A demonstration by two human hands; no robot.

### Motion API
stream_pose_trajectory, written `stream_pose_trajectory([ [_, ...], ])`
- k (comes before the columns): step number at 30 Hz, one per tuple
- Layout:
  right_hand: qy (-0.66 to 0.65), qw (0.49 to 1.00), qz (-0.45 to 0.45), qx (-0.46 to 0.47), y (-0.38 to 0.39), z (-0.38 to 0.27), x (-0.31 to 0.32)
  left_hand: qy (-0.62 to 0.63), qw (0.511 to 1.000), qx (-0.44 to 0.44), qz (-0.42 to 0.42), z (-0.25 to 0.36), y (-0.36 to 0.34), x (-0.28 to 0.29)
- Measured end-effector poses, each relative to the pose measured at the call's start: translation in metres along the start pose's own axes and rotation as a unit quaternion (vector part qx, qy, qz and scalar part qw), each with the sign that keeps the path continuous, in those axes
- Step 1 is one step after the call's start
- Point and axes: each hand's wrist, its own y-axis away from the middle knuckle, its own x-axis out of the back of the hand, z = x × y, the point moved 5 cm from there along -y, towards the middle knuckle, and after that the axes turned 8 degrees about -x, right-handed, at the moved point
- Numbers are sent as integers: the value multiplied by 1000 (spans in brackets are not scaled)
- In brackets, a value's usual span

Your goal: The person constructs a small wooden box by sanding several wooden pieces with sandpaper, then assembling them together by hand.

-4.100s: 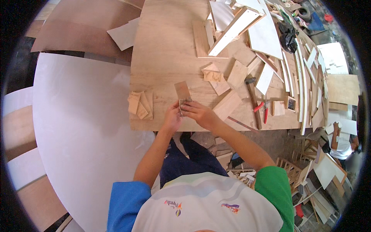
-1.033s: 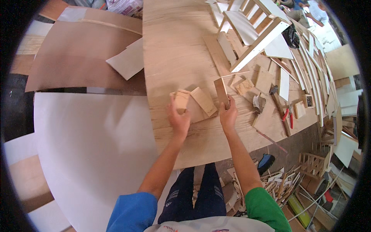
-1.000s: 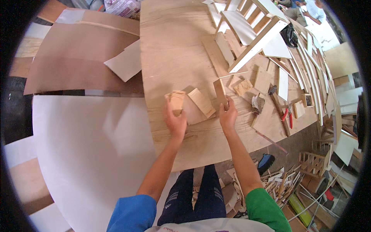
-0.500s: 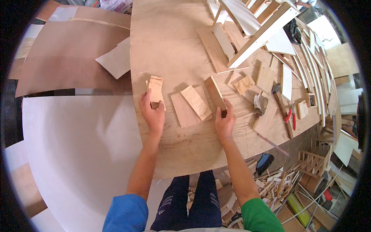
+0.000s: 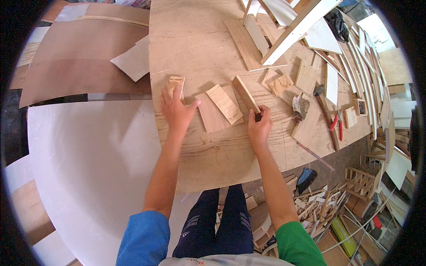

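My left hand (image 5: 176, 108) lies over a small wooden block (image 5: 176, 81) near the table's left edge. Its thumb sticks out to the right, apart from the fingers, and the hand covers much of the block. My right hand (image 5: 260, 124) pinches the near end of a narrow wooden board (image 5: 245, 94), which stands on its long edge, slanting away to the left. Between the hands, a pale wood strip (image 5: 225, 104) rests slantwise on top of a flat, pinkish wooden piece (image 5: 212, 116).
A wooden frame (image 5: 290, 37) stands at the far right of the plywood table (image 5: 195, 48). Right of my hand lie board offcuts (image 5: 306, 76), a hammer (image 5: 327, 111) and red-handled pliers (image 5: 340, 126). Wood scraps (image 5: 317, 208) and a blue brush (image 5: 306, 178) lie on the floor.
My left hand has loosened from the block's sides, and its thumb has swung out to the right. My right hand still holds the board on edge. The whole view has shifted slightly.
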Motion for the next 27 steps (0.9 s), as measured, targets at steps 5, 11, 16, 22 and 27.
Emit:
stream_pose_trajectory([
  [5,-7,1000,-19,8,1,-15,0,82,996,-19,31,-18,-7,-13],
  [11,119,990,-79,-8,-14,-40,-12,192,979,64,30,-28,-6,-12],
  [16,123,983,-108,-77,-8,-50,-27,314,937,155,2,-10,19,-24],
  [22,155,975,-137,-79,0,-61,-46,436,875,207,31,-1,24,-31],
  [27,17,970,-217,-112,-2,-54,-53,546,783,298,10,-6,33,-8],
])
